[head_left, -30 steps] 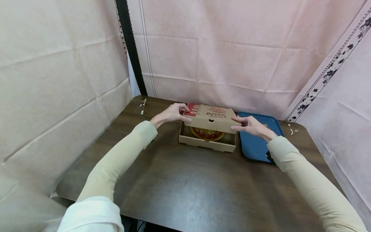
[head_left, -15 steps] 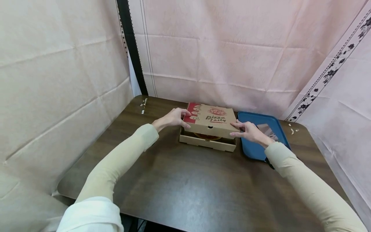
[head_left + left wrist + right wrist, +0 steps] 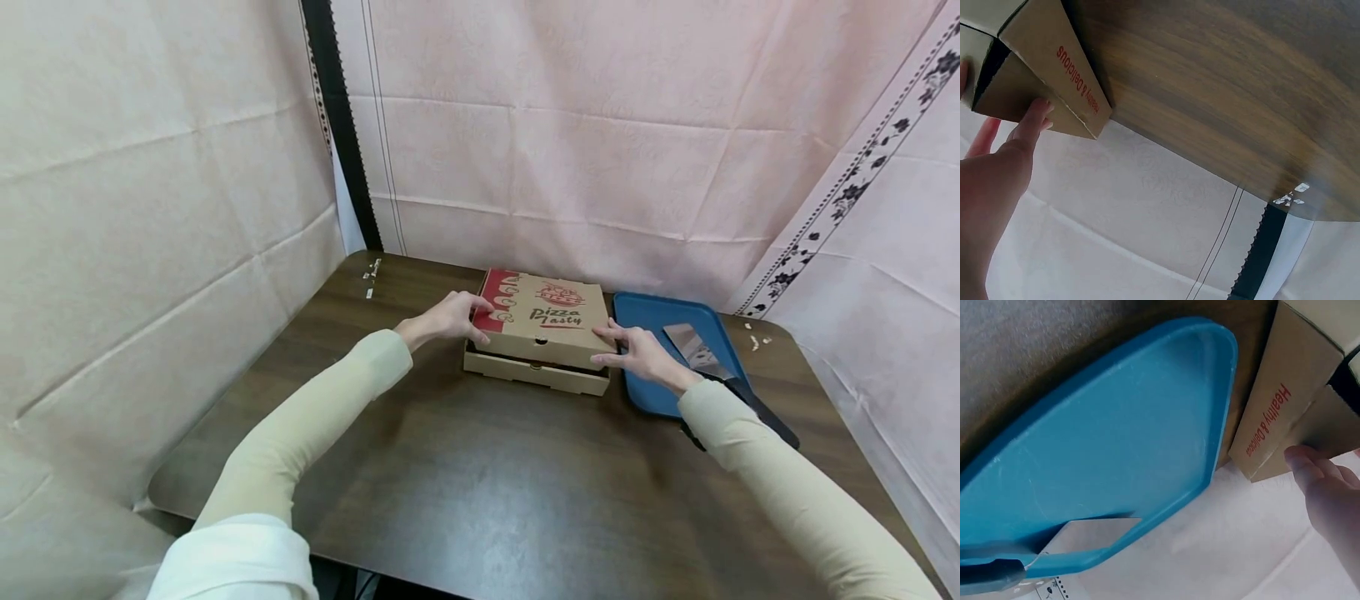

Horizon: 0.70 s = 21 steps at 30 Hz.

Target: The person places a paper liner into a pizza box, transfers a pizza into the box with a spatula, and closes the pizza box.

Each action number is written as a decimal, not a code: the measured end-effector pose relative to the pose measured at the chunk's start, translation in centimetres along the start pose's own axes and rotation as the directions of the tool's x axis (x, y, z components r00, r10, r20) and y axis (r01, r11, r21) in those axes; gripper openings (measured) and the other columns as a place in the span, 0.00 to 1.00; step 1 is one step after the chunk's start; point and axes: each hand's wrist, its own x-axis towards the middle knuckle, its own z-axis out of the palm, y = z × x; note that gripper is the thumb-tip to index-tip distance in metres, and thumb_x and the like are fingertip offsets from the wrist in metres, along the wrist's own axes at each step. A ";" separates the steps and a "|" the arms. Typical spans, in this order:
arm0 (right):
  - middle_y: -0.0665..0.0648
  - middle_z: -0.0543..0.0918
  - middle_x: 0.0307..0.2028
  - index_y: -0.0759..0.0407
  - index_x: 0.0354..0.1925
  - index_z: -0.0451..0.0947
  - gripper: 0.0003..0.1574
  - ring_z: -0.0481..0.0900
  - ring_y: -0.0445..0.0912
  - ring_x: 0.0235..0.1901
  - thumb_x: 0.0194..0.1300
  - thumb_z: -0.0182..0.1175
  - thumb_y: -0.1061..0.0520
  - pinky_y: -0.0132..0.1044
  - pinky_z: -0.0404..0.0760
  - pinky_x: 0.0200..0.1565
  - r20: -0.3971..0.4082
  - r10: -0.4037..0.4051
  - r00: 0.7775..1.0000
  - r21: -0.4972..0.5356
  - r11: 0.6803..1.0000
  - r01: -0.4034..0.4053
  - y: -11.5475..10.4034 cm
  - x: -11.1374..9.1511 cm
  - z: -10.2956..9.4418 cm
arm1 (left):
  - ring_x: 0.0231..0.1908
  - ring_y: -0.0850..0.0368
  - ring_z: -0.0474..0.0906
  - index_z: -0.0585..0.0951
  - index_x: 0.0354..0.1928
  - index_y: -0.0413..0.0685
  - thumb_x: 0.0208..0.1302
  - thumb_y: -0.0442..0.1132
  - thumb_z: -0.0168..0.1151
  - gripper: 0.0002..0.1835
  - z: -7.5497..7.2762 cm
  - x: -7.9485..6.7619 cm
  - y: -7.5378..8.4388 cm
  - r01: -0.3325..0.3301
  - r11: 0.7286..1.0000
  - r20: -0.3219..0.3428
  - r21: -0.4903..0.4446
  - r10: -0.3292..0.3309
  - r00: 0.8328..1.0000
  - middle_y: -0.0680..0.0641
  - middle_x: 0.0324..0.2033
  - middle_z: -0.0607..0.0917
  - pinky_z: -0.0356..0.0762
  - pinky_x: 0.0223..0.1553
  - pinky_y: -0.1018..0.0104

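Observation:
A cardboard pizza box with a red-and-brown printed lid stands toward the back of the table. Its lid sits low over the base, with a narrow dark gap along the front; the inside is hidden. My left hand holds the lid at its left front corner, and its fingertips lie on the lid's side flap. At the opposite corner my right hand grips the lid, its fingers against the right side flap.
Right of the box lies a blue tray. A spatula with a flat metal blade and black handle rests across it, partly behind my right arm. White scraps mark the far left corner. Cloth hangs behind the table.
Both hands have lowered the lid toward the base, and the pizza seen inside earlier is now covered. As my right arm shifted, more of the spatula came into view.

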 end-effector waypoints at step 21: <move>0.71 0.33 0.75 0.57 0.76 0.44 0.53 0.29 0.67 0.74 0.70 0.30 0.25 0.67 0.38 0.70 -0.144 0.199 0.969 -0.281 0.931 -0.233 -4.2 5.9 1.8 | 0.75 0.34 0.35 0.55 0.75 0.50 0.73 0.66 0.30 0.38 2.6 3.6 4.2 0.155 0.962 -0.097 0.226 -0.136 0.986 0.36 0.76 0.45 0.43 0.72 0.37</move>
